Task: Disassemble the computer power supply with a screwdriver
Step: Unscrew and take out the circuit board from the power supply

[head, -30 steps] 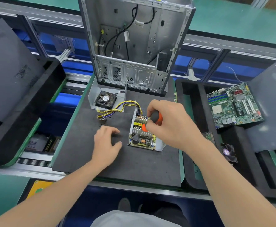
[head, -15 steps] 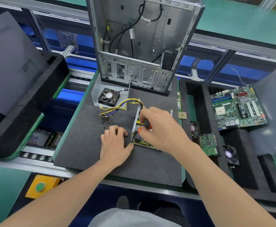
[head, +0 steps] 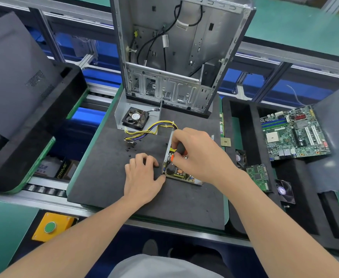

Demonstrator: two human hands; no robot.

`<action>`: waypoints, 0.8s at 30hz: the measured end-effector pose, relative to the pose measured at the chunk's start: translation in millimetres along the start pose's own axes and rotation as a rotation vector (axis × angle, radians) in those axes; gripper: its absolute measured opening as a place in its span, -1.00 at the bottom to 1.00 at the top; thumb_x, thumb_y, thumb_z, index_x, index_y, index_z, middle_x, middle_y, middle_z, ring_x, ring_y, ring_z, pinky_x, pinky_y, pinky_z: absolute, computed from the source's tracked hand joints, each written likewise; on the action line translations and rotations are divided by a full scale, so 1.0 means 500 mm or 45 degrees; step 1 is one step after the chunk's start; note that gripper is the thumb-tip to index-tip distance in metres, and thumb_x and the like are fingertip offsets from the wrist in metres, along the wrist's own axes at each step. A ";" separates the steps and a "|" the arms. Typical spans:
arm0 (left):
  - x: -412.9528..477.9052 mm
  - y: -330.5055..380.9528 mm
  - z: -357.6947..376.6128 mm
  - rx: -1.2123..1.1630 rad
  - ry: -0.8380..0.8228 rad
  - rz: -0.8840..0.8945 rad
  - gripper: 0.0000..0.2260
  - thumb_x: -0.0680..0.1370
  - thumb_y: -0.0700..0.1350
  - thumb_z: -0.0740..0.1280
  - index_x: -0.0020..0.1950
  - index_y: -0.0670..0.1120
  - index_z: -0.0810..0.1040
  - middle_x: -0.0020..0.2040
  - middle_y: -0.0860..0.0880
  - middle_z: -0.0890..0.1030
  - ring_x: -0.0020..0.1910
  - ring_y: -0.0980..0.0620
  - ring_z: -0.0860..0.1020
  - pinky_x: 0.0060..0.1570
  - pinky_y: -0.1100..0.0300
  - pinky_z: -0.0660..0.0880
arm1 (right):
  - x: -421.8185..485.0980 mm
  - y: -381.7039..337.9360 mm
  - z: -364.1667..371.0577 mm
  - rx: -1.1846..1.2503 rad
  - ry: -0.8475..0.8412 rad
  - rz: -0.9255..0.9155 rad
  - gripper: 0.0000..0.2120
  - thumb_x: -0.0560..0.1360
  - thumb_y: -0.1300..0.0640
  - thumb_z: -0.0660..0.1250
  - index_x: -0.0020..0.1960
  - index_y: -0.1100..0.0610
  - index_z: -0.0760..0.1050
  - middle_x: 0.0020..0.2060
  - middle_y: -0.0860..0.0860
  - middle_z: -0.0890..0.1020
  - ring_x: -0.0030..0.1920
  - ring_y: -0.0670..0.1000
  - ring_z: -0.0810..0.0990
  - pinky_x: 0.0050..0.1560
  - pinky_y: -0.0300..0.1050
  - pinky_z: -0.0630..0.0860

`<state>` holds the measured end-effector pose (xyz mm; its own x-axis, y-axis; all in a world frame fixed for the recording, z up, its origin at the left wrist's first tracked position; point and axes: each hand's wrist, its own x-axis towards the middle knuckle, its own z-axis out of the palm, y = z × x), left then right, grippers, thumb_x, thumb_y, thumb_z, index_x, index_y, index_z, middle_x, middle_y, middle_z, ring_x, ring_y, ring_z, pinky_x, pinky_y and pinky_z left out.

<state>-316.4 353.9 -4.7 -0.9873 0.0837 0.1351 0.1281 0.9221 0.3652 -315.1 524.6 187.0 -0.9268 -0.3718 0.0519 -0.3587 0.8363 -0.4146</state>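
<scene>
Head view. We found the right hand (head: 196, 155) curled around the screwdriver (head: 179, 151), whose orange-and-black handle had dropped from its raised stance of a second before to sit low over the open power supply (head: 181, 173) (the tip was hidden under the fingers). The left hand (head: 142, 178), loosely curled and holding nothing, had slid across the mat (head: 104, 177) until its thumb touched the supply's near left corner. We judged this a bracing for one more board screw; loose screws (head: 131, 147) and the wire bundle (head: 152, 128) lay just beyond.
</scene>
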 end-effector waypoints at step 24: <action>-0.008 0.000 -0.020 -0.435 0.009 0.059 -0.66 0.46 0.14 0.38 0.11 0.23 0.29 0.11 0.19 0.33 0.05 0.12 0.34 0.07 0.10 0.37 | 0.041 -0.041 0.015 -0.234 -0.084 -0.020 -0.89 0.65 0.06 0.26 0.06 0.09 0.39 -0.06 0.09 0.55 -0.03 0.24 0.56 -0.14 0.07 0.55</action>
<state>-311.6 349.9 3.8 -0.9791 0.1193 0.1647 0.1984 0.7371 0.6460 -325.8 496.7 190.0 -0.9137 -0.4064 -0.0052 -0.3932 0.8872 -0.2412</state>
